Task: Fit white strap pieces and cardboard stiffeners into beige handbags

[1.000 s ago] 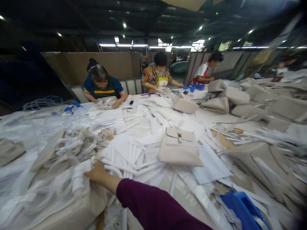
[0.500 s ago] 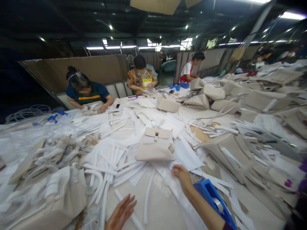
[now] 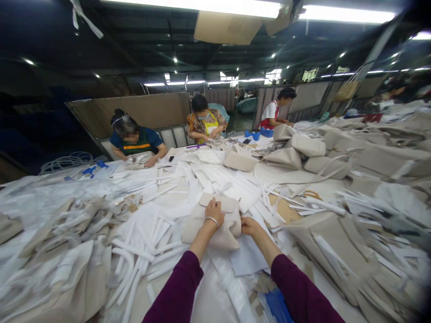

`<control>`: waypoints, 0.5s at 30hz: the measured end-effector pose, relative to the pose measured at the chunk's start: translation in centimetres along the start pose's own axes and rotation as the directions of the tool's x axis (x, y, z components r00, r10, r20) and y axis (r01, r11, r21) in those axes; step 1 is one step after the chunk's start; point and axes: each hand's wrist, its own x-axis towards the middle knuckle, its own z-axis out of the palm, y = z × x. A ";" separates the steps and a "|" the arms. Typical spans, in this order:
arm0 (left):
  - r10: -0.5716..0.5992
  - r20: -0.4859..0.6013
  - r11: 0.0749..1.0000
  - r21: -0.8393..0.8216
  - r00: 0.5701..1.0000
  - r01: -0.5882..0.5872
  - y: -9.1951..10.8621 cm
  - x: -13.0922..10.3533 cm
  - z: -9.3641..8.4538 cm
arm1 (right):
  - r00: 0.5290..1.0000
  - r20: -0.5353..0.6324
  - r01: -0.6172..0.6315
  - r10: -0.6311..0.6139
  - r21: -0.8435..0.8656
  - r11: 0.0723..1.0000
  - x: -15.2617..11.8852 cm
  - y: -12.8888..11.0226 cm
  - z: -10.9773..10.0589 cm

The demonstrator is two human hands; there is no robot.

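A beige handbag with a front flap lies in the middle of the table. My left hand is on its flap, fingers closed at the metal clasp, which they mostly cover. At the bag's right side my right hand has its fingers curled against the edge; its fingertips are partly hidden. Under and beside the bag lie white paper sheets. White foam-like tubes are spread to the left. A blue tape dispenser shows partly beneath my right sleeve.
Beige bags are heaped at the right and back. Wrapped bag parts crowd the left. Orange-handled scissors lie among white strips. Three co-workers sit across the table, one in a yellow apron.
Both hands have moved forward to the handbag, the left onto its flap and the right to its side. My view has tilted up, and the bag's side now looks more creased.
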 end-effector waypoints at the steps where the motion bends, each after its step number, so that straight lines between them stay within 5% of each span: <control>1: -0.038 0.000 0.999 0.002 0.999 0.038 0.1 0.5 0.6 | 0.998 0.043 -0.043 0.043 0.000 0.999 0.3 0.1 0.0; 8: -0.117 -0.088 0.992 -0.058 0.989 0.112 -1.9 0.6 4.9 | 0.957 0.239 -0.172 0.162 0.021 0.985 1.1 0.9 0.6; 12: -0.120 -0.156 0.962 -0.261 0.980 0.077 -4.6 -0.5 5.0 | 0.954 0.298 0.023 -0.002 -0.065 0.998 -0.8 -0.3 2.8; 15: -0.064 -0.288 0.890 -0.450 0.956 -0.076 -8.1 -2.5 3.2 | 0.927 0.340 0.256 -0.160 -0.260 0.931 -3.1 -1.6 6.8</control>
